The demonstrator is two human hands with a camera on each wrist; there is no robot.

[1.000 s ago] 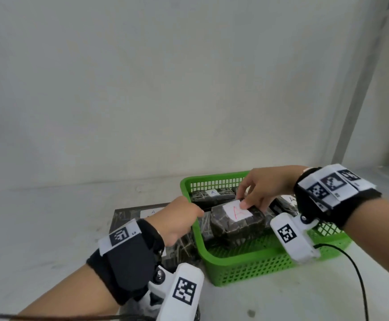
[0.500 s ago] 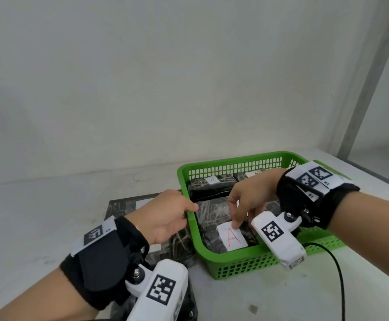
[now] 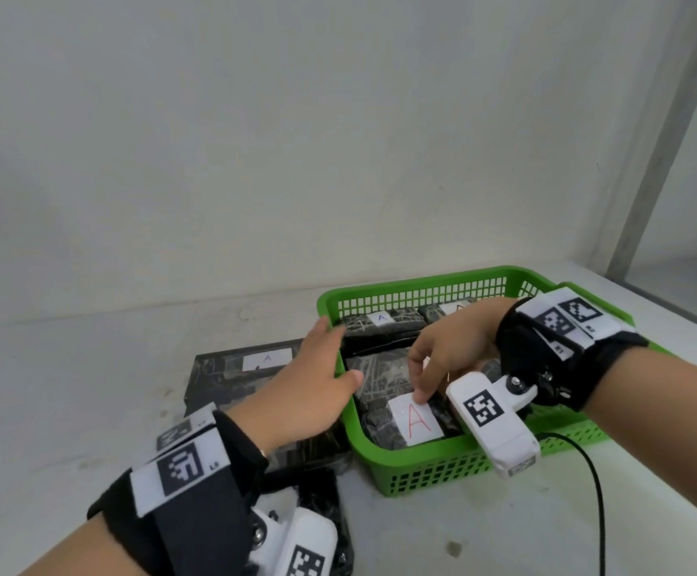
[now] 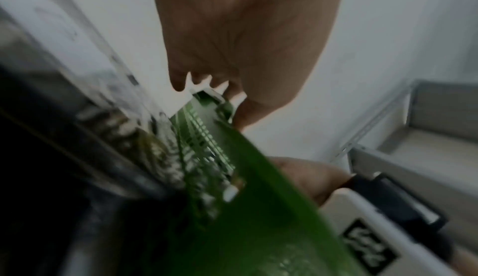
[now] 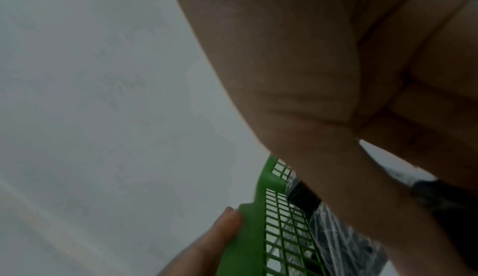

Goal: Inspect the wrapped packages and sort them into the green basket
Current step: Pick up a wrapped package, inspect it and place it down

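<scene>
The package with the red "A" label (image 3: 405,413) now lies inside the green basket (image 3: 454,463), in its near compartment at lower centre of the head view; a second ago it was held above the basket by both hands. The right hand (image 3: 450,351) has come down with it, and its fingertips (image 3: 421,394) rest on the upper edge of the white label, the fingers bent downward, touching rather than gripping as far as the view shows. The left hand (image 3: 313,388) has let go and hovers with fingers spread and relaxed over the basket's left rim; the right wrist view shows one of its fingers (image 5: 227,219) against the rim's outer edge. Two more wrapped packages (image 3: 384,326) sit at the far end of the basket. Left of the basket, on the counter (image 3: 68,388), a larger flat package marked "A" (image 3: 247,367) waits, partly under the left arm. By the look of it, this placement is done and the flat package is a likely next pick.
</scene>
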